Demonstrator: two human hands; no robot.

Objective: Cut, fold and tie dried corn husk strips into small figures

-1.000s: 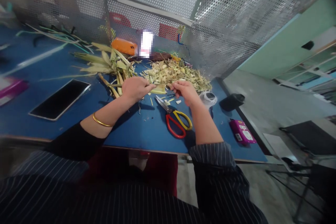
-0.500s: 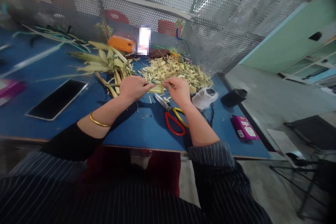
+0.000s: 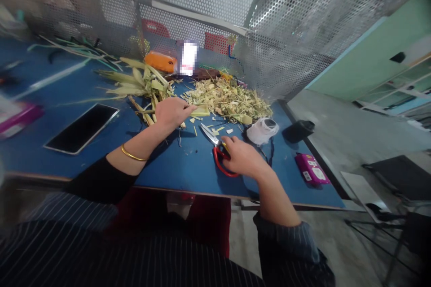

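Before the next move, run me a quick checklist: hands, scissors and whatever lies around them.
1. Right hand at the handle end of the scissors: ok.
2. Right fingers properly through the handle loops: cannot tell; the hand covers much of them.
3. Left hand gripping the pale husk strip: cannot tell; it is at the near end, but the pinch is hidden.
4. Scissor tips apart from the left hand: ok.
5. Tabletop beside the blades free of scraps: not ok; several lie there.
6. Phone apart from the left arm: ok.
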